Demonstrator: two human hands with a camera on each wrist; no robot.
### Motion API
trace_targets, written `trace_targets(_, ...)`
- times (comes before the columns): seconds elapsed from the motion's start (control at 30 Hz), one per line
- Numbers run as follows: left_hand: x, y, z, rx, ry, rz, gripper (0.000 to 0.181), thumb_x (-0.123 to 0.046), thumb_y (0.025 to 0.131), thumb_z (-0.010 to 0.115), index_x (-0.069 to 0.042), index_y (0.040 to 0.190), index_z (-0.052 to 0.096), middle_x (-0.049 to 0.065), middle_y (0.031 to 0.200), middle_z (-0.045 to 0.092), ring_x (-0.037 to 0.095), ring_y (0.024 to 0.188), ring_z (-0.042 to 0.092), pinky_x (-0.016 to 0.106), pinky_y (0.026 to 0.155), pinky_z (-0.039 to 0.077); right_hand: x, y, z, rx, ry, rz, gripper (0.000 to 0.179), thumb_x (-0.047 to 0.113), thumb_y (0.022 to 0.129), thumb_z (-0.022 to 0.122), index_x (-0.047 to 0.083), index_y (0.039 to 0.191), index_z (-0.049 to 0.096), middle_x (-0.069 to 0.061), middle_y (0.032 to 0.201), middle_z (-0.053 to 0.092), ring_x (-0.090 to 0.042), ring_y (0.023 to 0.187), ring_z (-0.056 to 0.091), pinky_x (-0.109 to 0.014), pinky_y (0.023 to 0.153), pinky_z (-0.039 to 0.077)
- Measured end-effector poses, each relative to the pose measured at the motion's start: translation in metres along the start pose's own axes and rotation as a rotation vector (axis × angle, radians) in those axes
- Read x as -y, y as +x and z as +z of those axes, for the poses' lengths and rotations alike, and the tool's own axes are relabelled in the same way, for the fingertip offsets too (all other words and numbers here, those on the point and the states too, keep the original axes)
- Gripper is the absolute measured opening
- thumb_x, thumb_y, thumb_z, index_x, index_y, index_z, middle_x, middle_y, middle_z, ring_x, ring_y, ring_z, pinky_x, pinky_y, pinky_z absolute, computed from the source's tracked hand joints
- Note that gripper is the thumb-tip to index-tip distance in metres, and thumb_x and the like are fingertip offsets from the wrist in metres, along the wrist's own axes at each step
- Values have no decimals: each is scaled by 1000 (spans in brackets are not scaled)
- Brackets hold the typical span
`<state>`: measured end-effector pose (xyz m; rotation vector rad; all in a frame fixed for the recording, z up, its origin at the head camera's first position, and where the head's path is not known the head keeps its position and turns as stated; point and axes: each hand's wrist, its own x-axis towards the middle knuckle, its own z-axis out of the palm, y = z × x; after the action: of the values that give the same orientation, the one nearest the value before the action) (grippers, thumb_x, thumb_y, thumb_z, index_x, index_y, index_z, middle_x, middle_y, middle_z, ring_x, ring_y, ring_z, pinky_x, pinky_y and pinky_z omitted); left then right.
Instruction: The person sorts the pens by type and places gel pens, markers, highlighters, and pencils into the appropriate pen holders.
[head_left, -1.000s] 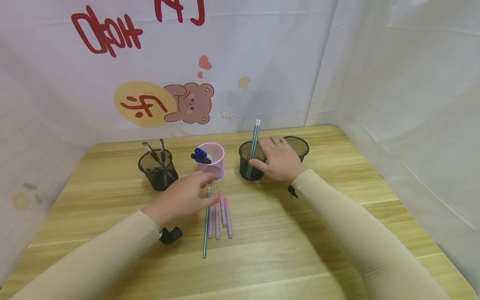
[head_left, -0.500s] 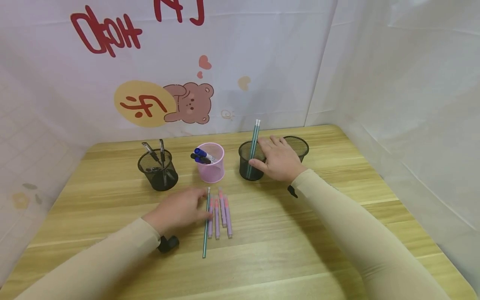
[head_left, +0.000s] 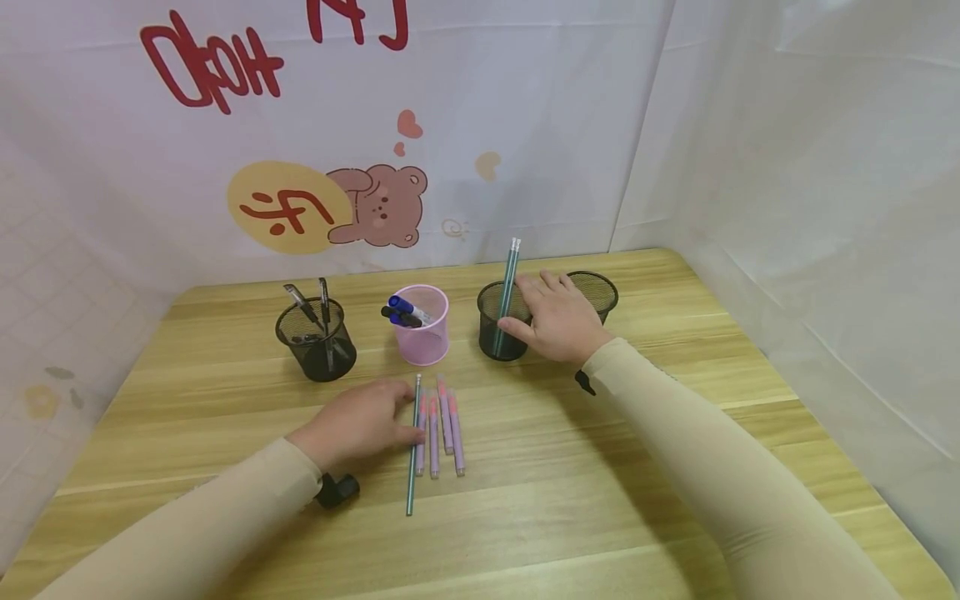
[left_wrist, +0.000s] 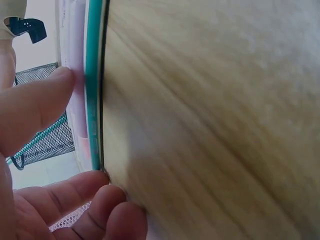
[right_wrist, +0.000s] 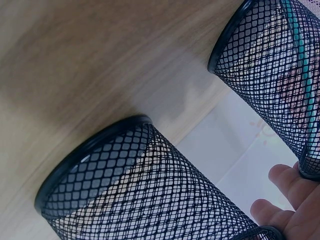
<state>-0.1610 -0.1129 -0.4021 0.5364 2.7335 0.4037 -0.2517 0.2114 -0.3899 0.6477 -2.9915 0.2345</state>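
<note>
My left hand (head_left: 360, 423) is low over the wooden table, its fingers and thumb at a green pencil (head_left: 411, 483) lying there. In the left wrist view the thumb is on one side of the pencil (left_wrist: 93, 90), and curled fingertips (left_wrist: 92, 180) meet its end. Several lilac pens with pink ends (head_left: 434, 442) lie alongside. My right hand (head_left: 557, 321) rests with fingers spread across the rims of two black mesh cups, one (head_left: 495, 346) with green pencils (head_left: 507, 287) standing in it, the other (head_left: 596, 293) to its right, partly covered by the hand.
A pink mesh cup (head_left: 423, 346) with blue and black markers (head_left: 405, 312) stands at the back middle. To its left is a black mesh cup (head_left: 330, 358) holding pens (head_left: 306, 306). White printed cloth (head_left: 525, 108) hangs behind the table.
My left hand has come down and left from near the pink cup to the pencil, then stayed almost still. The right hand has not moved.
</note>
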Motion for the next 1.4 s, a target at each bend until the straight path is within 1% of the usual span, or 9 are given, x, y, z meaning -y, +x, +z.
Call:
trace_targets(0.23,2,1,1,9,-23,-3,63,-51,90,81,-11,136,65,9,140,67,31,131,63,53,112,49,1,0,-1,-9,-5,-7,91,74,103,41,7,164,31,-16,166,42,-43,159,27,-60,132,15)
trace_targets(0.43,3,0,2,-2,-30,-4,58,-48,93,78,-12,137,66,9,137,70,29,127,65,53,110,51,0,-1,0,-7,-6,-5,92,75,103,39,7,165,31,-16,166,42,-43,160,27,-59,132,15)
trace_targets(0.63,2,-1,3,-11,-29,-10,55,-44,94,78,-12,138,65,9,137,70,31,129,65,53,111,50,1,-1,-2,-9,-1,-5,93,74,103,41,6,164,31,-18,166,42,-43,159,27,-60,132,15)
trace_targets(0.93,-1,-1,3,-33,-21,-28,52,-28,89,77,-9,136,66,9,135,71,29,124,67,51,109,52,1,-1,0,-10,-7,-7,91,73,103,41,6,164,32,-16,166,43,-43,159,27,-59,132,15)
trace_targets(1.1,-3,-2,2,-28,-23,-57,54,-23,86,75,-9,137,66,10,138,70,28,125,66,52,108,52,1,-2,-1,-5,-4,-1,91,73,103,42,6,165,31,-16,166,42,-43,160,26,-59,132,14)
trace_targets(1.17,-4,-2,1,-25,-15,-68,55,-22,85,75,-9,138,66,9,138,70,26,120,68,52,105,54,1,-2,-1,-3,-3,1,91,73,103,41,6,165,30,-17,167,42,-43,160,26,-59,132,13)
trace_targets(1.3,-6,-2,1,-26,10,-75,53,-20,84,74,-11,136,67,6,130,73,21,99,65,48,93,57,0,-1,0,-3,-5,0,92,74,103,39,6,165,30,-17,167,41,-43,160,26,-59,132,14)
trace_targets(1.33,-6,-2,1,-28,17,-74,53,-20,84,74,-12,136,67,6,128,74,20,96,65,48,92,57,0,-1,0,-3,-7,-1,93,74,103,39,6,165,30,-17,167,41,-43,160,26,-59,132,14)
trace_targets(1.4,-5,-2,1,-33,26,-70,53,-21,85,74,-12,136,67,6,129,74,21,101,67,49,93,57,0,-1,0,-5,-9,0,93,74,103,38,6,165,30,-17,167,41,-43,160,26,-59,132,14)
